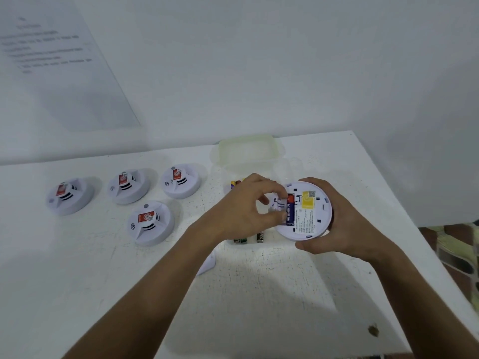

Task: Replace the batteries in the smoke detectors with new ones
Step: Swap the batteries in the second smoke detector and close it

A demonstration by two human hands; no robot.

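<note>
Near table edge, right side: right hand [344, 224] is cupping an upturned smoke detector [305, 211], fingers curled round its rim, holding it just above the table [259, 294].
Left hand [241, 211]: fingers are pinching at the open battery slot, thumb and fingertips resting on a purple battery [289, 209] sitting in the bay.
Battery position: lying lengthwise in the slot, directly under the left fingertips; whether fully seated, cannot tell.
Spare batteries: two dark ones [250, 238] are lying on the table just below the left hand; more [235, 184] are showing beside a clear plastic box [248, 154].
Waiting: four detectors [150, 222] are sitting face up at left, well apart from the hands.
Risk: battery could be springing out or going in reversed if pressed unevenly; detector could be slipping from the one-handed grip.
</note>
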